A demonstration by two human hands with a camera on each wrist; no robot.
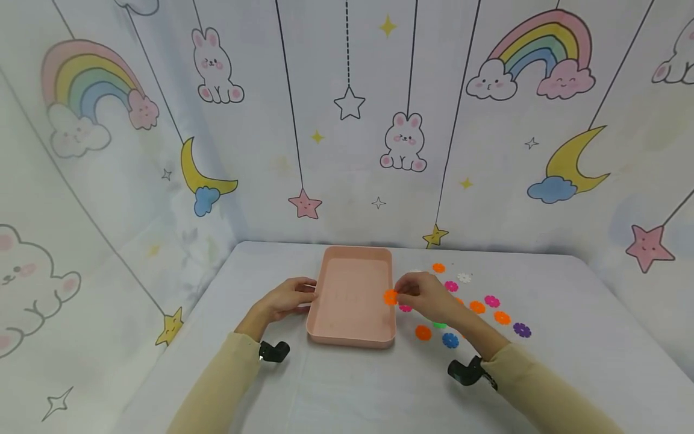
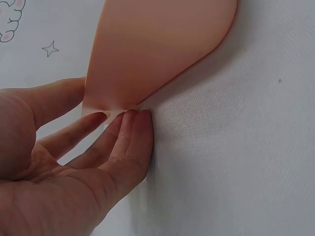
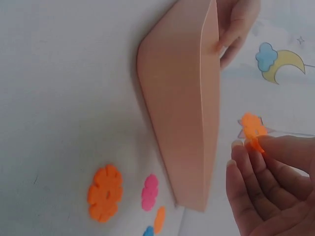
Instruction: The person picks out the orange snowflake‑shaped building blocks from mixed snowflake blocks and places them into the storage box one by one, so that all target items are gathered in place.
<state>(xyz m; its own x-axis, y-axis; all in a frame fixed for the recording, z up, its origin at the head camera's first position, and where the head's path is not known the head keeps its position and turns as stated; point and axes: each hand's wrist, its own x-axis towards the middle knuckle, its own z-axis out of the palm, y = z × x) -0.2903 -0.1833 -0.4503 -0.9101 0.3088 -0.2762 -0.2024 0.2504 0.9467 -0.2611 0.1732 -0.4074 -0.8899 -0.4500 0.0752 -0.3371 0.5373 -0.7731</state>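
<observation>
Orange flower disc over tray rim

Right hand (image 1: 428,296) is pinching orange flower-shaped plastic disc (image 1: 390,296) above right rim of pink rectangular plastic tray (image 1: 352,328); left hand (image 1: 287,296) is gripping its left rim (loose discs lying right).

I see a white cloth-covered worktop (image 1: 347,386); at twelve o'clock and both sides hangs a backdrop (image 1: 347,150) printed with rainbows, bunnies, moons, stars.

a child's playroom-like corner: pastel wall cloth (image 1: 347,150) printed with bunnies, rainbows, moons and stars surrounds a white-covered table (image 1: 352,386) with plastic flower toys (image 1: 490,301).
</observation>
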